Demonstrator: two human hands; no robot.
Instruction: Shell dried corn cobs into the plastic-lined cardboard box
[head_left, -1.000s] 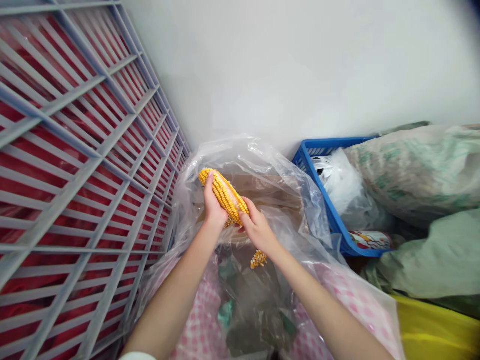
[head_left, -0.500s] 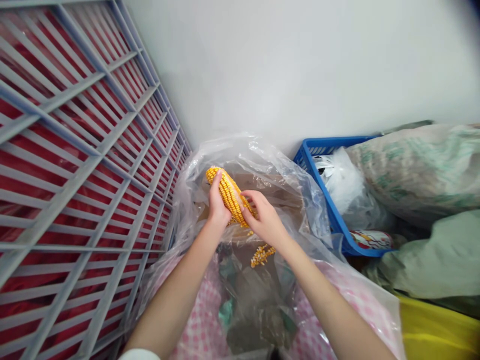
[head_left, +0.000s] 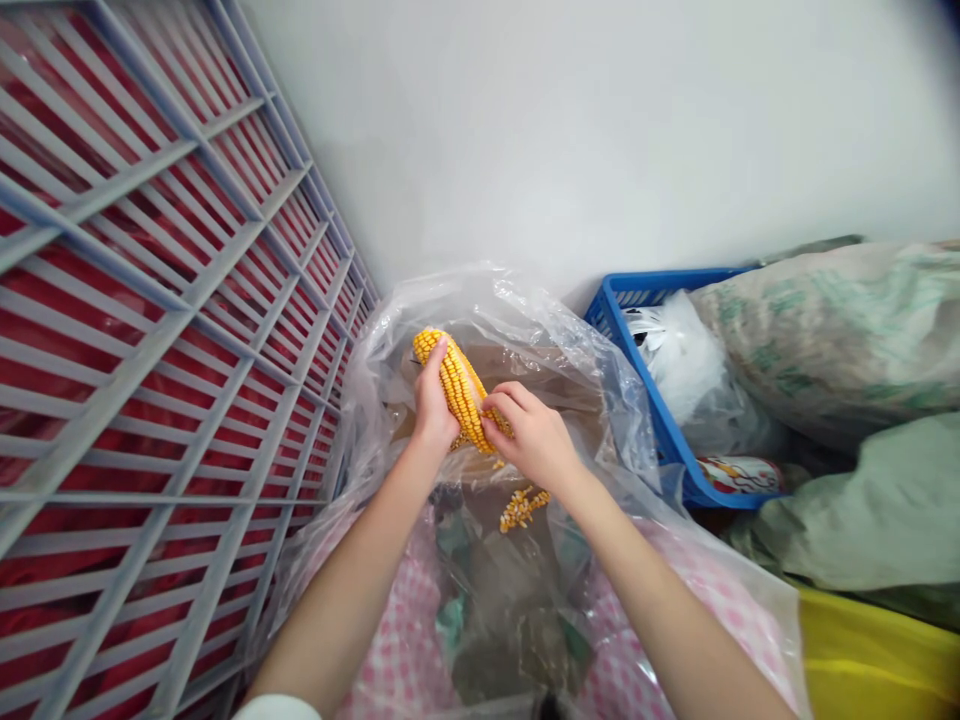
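Note:
A yellow corn cob (head_left: 454, 380) is held tilted above an open clear plastic bag (head_left: 577, 390). My left hand (head_left: 433, 410) grips the cob from the left, thumb up along its side. My right hand (head_left: 532, 437) is closed on the cob's lower end, fingers curled over the kernels. A small heap of loose corn kernels (head_left: 521, 506) lies inside the bag just below my right wrist.
A grey metal grid (head_left: 172, 330) with red behind it fills the left. A blue plastic basket (head_left: 660, 400) with white bags stands to the right. Stuffed green-printed sacks (head_left: 832, 340) and something yellow (head_left: 877, 655) lie at the right. A white wall is behind.
My right hand has turned over the cob's lower end, from under it to on top. More loose kernels lie in the bag. The cob shifted slightly.

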